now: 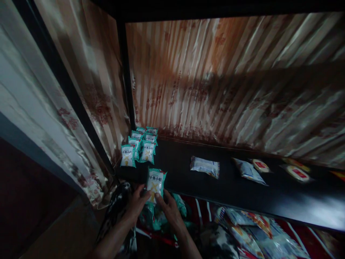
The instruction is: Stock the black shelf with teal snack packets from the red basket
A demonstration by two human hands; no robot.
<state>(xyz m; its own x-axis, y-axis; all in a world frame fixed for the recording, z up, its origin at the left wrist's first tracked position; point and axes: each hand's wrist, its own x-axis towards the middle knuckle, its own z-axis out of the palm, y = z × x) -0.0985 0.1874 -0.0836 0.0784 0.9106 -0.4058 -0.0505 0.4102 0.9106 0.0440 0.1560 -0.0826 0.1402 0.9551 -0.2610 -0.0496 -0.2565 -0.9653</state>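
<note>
Softly pillow-shaped teal packet (156,180) between bare fingers (160,200), pleated curtain (188,79)

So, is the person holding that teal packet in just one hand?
No, the left hand and the right hand both hold the teal packet, one at each side.

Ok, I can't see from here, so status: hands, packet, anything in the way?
Left hand, right hand: both grip one snack packet, low down. Held near front edge of shelf. Nothing seen blocking; other packets at left end.
</note>
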